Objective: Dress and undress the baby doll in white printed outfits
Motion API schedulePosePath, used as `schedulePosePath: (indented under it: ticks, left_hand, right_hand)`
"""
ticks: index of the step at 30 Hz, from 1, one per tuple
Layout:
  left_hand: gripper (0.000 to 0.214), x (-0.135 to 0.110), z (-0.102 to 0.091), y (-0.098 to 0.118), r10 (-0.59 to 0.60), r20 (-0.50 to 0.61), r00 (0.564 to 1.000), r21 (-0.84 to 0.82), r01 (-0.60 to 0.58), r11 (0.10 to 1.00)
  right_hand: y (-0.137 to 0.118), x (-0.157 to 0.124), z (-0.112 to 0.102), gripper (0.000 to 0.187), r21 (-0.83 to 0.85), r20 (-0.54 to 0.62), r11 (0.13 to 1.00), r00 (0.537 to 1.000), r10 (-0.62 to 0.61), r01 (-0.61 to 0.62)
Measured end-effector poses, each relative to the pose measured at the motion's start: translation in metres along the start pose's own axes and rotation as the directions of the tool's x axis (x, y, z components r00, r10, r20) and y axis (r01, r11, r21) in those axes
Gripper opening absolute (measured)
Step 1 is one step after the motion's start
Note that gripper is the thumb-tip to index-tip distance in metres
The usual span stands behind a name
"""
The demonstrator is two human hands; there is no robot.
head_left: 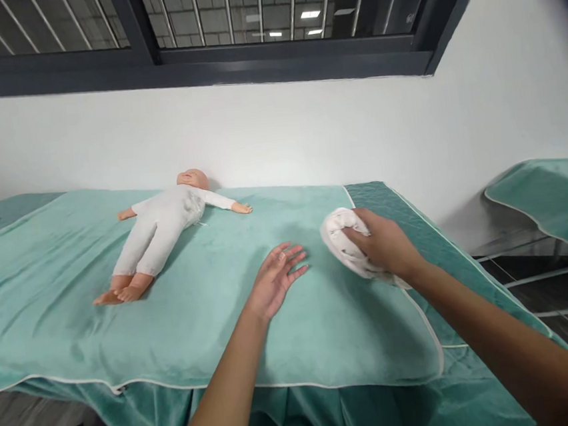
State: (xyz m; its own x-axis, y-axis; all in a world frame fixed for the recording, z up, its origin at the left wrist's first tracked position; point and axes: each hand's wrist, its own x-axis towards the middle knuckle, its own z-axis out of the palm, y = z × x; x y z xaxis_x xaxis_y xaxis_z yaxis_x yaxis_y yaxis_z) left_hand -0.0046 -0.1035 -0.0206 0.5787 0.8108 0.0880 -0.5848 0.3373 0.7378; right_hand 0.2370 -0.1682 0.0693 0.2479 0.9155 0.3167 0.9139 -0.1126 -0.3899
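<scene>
A folded or rolled white cloth (339, 241) is gripped in my right hand (384, 240), held over the right part of the green bed cover (327, 343). Whether it is a garment or a towel I cannot tell. To its left, my left hand (279, 277) holds nothing, with its fingers apart above the cover. A baby doll (168, 214) in a white long-sleeved outfit lies on its back at the left, arms spread, head toward the wall and bare feet toward the near side. Neither hand touches the doll.
A white wall (276, 127) runs behind the bed, below a dark-framed window (269, 63) with metal bars. Off to the right stands a second green-covered bed (558, 193), with metal rails (556, 274) below it. The cover's near edge hangs down in folds.
</scene>
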Motion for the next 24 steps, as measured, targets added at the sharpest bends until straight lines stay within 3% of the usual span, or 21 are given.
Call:
schedulePosePath:
  ticks: [3, 5, 8, 11, 14, 16, 18, 21, 24]
  left_hand:
    - [0.059, -0.004, 0.002, -0.004, 0.086, 0.014, 0.996, -0.008, -0.086, 0.996]
    - [0.066, -0.005, 0.003, -0.007, 0.108, -0.046, 0.993, -0.014, -0.109, 0.994]
    - [0.061, -0.005, 0.005, -0.011, 0.118, -0.188, 0.975, -0.018, -0.123, 0.992]
    - [0.048, -0.002, 0.007, -0.012, 0.108, -0.254, 0.961, -0.047, -0.124, 0.991]
    - [0.042, 0.002, 0.007, -0.012, 0.075, -0.272, 0.959, -0.08, -0.1, 0.992]
    - [0.041, 0.005, 0.006, -0.013, 0.068, -0.281, 0.957, -0.1, -0.1, 0.99]
    - [0.042, 0.006, 0.004, -0.014, 0.07, -0.282, 0.957, -0.134, -0.112, 0.985]
    - [0.045, 0.007, 0.002, -0.014, 0.06, -0.274, 0.96, -0.191, -0.115, 0.975]
    - [0.047, 0.005, 0.003, -0.011, 0.004, -0.225, 0.974, -0.226, -0.056, 0.973]
  right_hand:
    - [-0.055, 0.0, 0.017, 0.034, 0.104, 0.066, 0.983, 0.986, -0.156, 0.148]
    - [-0.077, 0.001, 0.034, 0.038, 0.134, 0.078, 0.96, 0.963, -0.258, 0.246]
    - [-0.082, 0.012, 0.056, 0.042, 0.108, 0.051, 0.921, 0.923, -0.381, 0.374]
    - [-0.064, 0.033, 0.062, 0.044, 0.078, 0.062, 0.885, 0.884, -0.464, 0.459]
    - [-0.049, 0.045, 0.051, 0.042, 0.001, 0.028, 0.893, 0.892, -0.451, 0.451]
    - [-0.051, 0.04, 0.042, 0.037, -0.043, -0.106, 0.919, 0.912, -0.395, 0.393]
    - [-0.063, 0.026, 0.039, 0.027, -0.015, -0.213, 0.922, 0.9, -0.38, 0.386]
    - [-0.083, 0.002, 0.053, 0.023, 0.057, -0.149, 0.896, 0.891, -0.428, 0.44]
    - [-0.09, -0.008, 0.08, 0.045, 0.149, -0.024, 0.931, 0.943, -0.332, 0.332]
